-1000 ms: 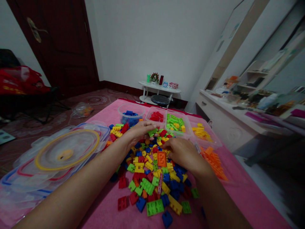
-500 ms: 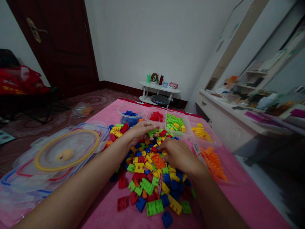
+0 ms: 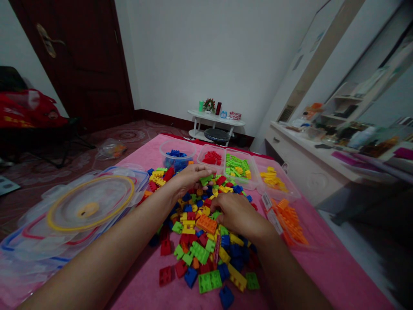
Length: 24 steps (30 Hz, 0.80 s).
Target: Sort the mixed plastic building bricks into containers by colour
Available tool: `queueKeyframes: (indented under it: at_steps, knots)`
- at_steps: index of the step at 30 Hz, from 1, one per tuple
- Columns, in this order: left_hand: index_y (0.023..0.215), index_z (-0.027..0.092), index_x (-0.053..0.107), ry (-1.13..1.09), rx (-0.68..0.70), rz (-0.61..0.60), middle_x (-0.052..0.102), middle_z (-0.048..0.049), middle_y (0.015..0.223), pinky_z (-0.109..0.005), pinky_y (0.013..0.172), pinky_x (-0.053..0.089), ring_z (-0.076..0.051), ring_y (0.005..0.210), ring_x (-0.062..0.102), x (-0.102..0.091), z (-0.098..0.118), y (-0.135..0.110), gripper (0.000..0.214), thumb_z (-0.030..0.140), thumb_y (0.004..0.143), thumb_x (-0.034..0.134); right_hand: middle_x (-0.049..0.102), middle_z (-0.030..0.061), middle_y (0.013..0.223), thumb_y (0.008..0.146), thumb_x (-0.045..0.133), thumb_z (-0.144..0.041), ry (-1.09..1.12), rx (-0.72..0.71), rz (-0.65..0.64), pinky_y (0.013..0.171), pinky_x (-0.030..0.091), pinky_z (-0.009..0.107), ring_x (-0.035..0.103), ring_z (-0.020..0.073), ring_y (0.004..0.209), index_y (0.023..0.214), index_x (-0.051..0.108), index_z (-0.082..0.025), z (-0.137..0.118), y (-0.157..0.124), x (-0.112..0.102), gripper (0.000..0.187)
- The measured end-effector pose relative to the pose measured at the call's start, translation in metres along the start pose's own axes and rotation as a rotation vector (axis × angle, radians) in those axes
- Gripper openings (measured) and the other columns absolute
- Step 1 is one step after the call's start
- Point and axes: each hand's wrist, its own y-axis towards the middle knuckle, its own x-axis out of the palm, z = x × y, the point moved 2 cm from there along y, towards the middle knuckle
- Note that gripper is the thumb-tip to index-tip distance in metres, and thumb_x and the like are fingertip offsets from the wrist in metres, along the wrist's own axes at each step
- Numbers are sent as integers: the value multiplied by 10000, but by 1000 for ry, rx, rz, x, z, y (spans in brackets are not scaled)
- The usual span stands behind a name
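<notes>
A heap of mixed toy building bricks (image 3: 200, 252) in red, blue, yellow, green and orange covers the middle of the pink cloth (image 3: 135, 280). Over the far side of the heap, my left hand (image 3: 192, 178) is closed on a green building brick (image 3: 206, 180) between thumb and fingers. My right hand (image 3: 234, 211) reaches down into the heap with curled fingers. Beside its fingertips lie a green piece (image 3: 217, 215) and an orange brick (image 3: 207, 224). Whatever those fingers hold, if anything, is hidden.
Clear containers line the far and right sides: blue bricks in a round tub (image 3: 177, 148), then red, green with some yellow, yellow (image 3: 273, 177) and orange bricks (image 3: 290, 221). Stacked clear lids (image 3: 90, 206) lie left. A white dresser (image 3: 303, 168) stands at the right.
My right hand has shifted slightly left within the heap. The orange brick near its fingers has turned and moved left. My left hand stays put with the green brick.
</notes>
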Motion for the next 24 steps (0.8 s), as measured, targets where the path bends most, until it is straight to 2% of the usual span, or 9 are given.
queueKeyframes:
  at_steps: [5, 12, 19, 24]
  knots:
    - [947, 128, 688, -1, 5, 7, 672, -99, 951, -218, 536, 508, -163, 739, 653, 1, 1, -1, 249, 273, 746, 702, 708, 31, 987, 723, 618, -177, -1, -4, -5, 719, 409, 275, 635, 220, 954, 969, 701, -262, -1, -3, 0, 273]
    - [974, 126, 679, 13, -3, 2, 668, -86, 904, -201, 533, 511, -154, 742, 649, 1, -1, 0, 226, 247, 785, 656, 708, 54, 1003, 759, 630, -259, 3, -8, -11, 755, 418, 286, 629, 227, 983, 1028, 689, -254, -5, 0, 0, 275]
    - [974, 119, 674, 31, -6, 14, 668, -91, 928, -196, 527, 509, -152, 744, 646, 2, 2, -3, 217, 236, 795, 636, 720, 19, 886, 747, 593, -184, 7, -9, -10, 673, 388, 251, 646, 180, 868, 832, 713, -242, -5, 1, 5, 159]
    - [939, 125, 683, 4, 0, 7, 666, -88, 913, -208, 533, 510, -158, 735, 647, 1, 1, -1, 234, 266, 753, 692, 714, 7, 854, 726, 585, -151, 26, -32, 20, 642, 369, 245, 636, 165, 825, 817, 708, -242, -2, 0, 2, 178]
